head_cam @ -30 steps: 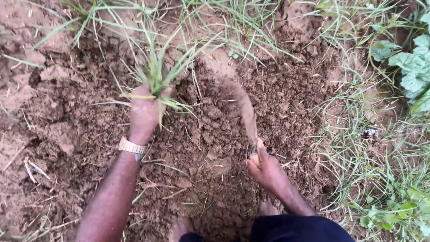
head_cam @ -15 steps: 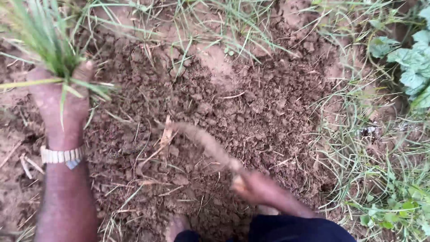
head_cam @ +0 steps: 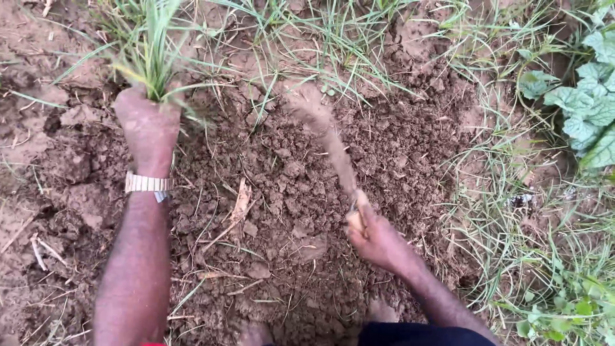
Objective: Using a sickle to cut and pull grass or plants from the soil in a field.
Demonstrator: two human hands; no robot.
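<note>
Gripping a short digging tool (head_cam: 333,150) by its handle, the right hand (head_cam: 378,240) is closed, the blurred blade over loose soil (head_cam: 288,192). Farther out, the left hand (head_cam: 150,128) is fisted around a grass tuft (head_cam: 150,51) at its base; blades look light, limp, best held low near the roots.

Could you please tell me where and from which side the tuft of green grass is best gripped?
Low at its base, where the blades of the tuft of green grass bunch narrow, coming from below, as the left hand does now; higher up they fan out loosely.
</note>
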